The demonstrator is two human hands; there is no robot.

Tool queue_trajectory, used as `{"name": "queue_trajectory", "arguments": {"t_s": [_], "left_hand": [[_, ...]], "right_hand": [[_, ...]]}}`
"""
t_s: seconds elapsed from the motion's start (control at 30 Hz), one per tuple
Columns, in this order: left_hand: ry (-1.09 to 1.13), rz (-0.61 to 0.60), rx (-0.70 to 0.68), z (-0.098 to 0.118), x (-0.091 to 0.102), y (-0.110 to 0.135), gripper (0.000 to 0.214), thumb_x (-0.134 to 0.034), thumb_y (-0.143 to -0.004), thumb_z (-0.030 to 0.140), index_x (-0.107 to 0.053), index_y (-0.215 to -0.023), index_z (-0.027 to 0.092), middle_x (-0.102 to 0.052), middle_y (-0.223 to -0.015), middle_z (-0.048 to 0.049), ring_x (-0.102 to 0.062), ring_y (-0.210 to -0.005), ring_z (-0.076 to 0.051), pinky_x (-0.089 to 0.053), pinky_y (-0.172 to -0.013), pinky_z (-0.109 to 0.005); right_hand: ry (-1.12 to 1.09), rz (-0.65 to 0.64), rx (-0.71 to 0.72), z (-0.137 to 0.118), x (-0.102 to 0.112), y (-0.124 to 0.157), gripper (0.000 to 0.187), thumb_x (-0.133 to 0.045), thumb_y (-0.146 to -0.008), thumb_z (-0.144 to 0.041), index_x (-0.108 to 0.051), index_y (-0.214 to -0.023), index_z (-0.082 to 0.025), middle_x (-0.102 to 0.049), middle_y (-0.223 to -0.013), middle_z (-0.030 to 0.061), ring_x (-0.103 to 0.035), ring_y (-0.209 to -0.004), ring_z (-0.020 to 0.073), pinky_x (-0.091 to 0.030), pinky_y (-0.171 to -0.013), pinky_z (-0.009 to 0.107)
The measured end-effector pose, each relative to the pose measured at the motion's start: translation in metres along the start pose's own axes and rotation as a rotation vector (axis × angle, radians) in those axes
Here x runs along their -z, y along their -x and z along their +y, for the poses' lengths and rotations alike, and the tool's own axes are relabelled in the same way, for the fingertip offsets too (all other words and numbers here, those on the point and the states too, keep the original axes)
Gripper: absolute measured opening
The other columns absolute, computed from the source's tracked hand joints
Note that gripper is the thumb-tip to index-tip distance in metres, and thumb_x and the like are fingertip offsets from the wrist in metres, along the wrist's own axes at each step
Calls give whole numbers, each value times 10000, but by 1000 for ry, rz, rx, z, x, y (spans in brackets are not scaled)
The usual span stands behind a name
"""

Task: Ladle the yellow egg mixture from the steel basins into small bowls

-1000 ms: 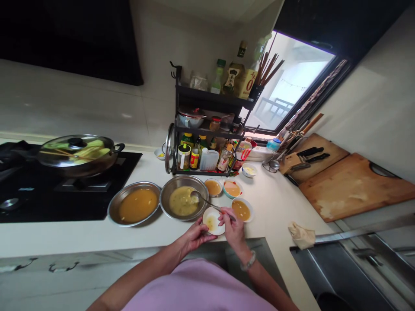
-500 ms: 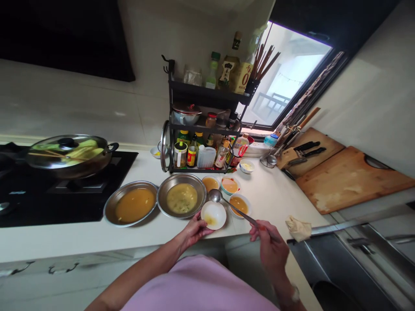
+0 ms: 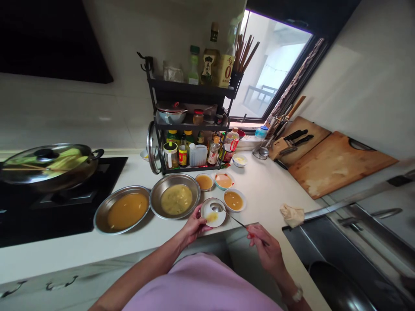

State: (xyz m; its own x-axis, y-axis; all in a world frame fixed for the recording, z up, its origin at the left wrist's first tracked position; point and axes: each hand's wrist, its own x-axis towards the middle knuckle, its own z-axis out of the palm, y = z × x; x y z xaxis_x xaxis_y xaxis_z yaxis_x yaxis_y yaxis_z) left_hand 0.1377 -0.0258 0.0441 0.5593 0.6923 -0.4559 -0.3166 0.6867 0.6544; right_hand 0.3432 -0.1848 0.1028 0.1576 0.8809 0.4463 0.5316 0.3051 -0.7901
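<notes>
My left hand grips the near rim of a small white bowl at the counter's front edge; a little yellow liquid lies in it. My right hand pinches the handle of a metal spoon, whose head rests inside that bowl. Just left stands a steel bowl of yellow-green liquid, and beside that a second steel bowl of orange liquid.
Three small bowls of orange liquid sit behind the white bowl. A black spice rack stands at the back, a lidded pan on the stove at left, cutting boards and a sink at right, a crumpled cloth by the sink.
The spoon left the steel bowl, swung right above the small bowls, and its head now rests in the white bowl. My right hand drew back toward me. My left hand stayed on the bowl.
</notes>
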Motion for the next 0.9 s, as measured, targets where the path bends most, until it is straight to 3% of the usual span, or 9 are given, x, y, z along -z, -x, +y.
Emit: {"name": "queue_trajectory", "arguments": {"t_s": [0.2, 0.33, 0.47, 0.73, 0.9], "left_hand": [[-46, 21, -37, 5, 2, -5, 781, -612, -535, -19, -451, -1243, 268, -425, -1333, -90, -617, -880, -196, -571, -591, -274], [-35, 61, -32, 4, 3, -6, 822, -632, -536, -30, -430, -1278, 260, -499, -1229, -97, -629, -798, -179, -570, -588, -304], [-6, 57, -5, 1, 3, -2, 782, -649, -549, -32, -450, -1249, 252, -533, -1153, -85, -643, -791, -181, -577, -592, -305], [81, 34, 140, -5, 16, 0, 778, -600, -597, -27, -359, -1289, 235, -540, -1182, -109, -668, -869, -244, -604, -627, -339], [156, 30, 141, -12, 23, -1, 744, -597, -580, -43, -406, -1246, 231, -522, -1230, -110, -654, -940, -263, -604, -683, -395]], "right_hand": [[-71, -28, -124, 9, 6, 1, 223, -471, -886, -246, -674, -972, -220, -650, -915, 70, -615, -680, 152, -528, -535, 272], [-230, 210, -379, 11, -14, -1, 215, -537, -862, -358, -640, -913, -177, -629, -646, 18, -570, -508, 141, -496, -493, 273], [-411, 445, -574, 9, -33, -6, 286, -619, -791, -437, -592, -879, -166, -631, -591, 17, -553, -469, 144, -432, -409, 242], [-411, 507, -571, -14, -26, -26, 305, -662, -747, -431, -596, -858, -154, -626, -571, 13, -549, -449, 136, -418, -386, 230], [-413, 523, -523, -24, -25, -40, 299, -661, -751, -418, -593, -865, -151, -638, -588, 23, -555, -452, 133, -414, -381, 224]]}}
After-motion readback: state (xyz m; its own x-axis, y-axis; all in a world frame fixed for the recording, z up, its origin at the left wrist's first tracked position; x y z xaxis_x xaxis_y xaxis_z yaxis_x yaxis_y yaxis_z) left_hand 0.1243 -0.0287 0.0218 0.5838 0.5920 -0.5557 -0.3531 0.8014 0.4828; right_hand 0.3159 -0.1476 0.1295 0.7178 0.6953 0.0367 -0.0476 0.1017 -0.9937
